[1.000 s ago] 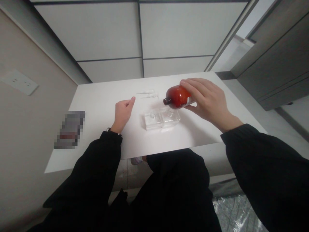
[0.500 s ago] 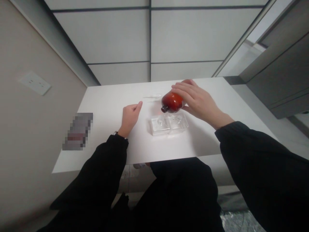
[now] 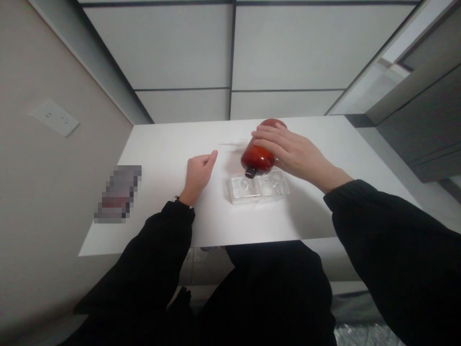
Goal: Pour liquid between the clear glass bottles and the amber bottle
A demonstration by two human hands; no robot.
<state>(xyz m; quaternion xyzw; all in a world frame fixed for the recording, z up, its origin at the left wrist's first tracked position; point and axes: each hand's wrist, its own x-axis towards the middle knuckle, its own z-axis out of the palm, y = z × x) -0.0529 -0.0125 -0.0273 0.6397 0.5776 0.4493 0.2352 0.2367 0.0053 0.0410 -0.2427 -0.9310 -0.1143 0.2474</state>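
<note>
My right hand (image 3: 297, 151) is wrapped round a reddish-brown bottle (image 3: 260, 157) with a narrow dark neck. It holds the bottle tipped, its open mouth pointing down and toward me. Directly under the mouth, a clear plastic box (image 3: 245, 192) with two compartments sits on the white table (image 3: 216, 223); the bottle hides part of its back edge. Whether liquid is flowing I cannot tell. Left of the box, my left hand (image 3: 199, 174) rests closed on the table, thumb uppermost, and no object shows in it.
Behind the bottle lies a thin pale piece with a long stem (image 3: 234, 143), perhaps a pump top. A pixelated dark object (image 3: 118, 194) is at the table's left side. A wall with a socket (image 3: 55, 117) stands on the left, and panelled doors (image 3: 180, 48) rise behind the table.
My right hand has tipped the bottle further, and its mouth has come lower, closer over the clear box. My left hand keeps its closed pose. The whole view has shifted slightly.
</note>
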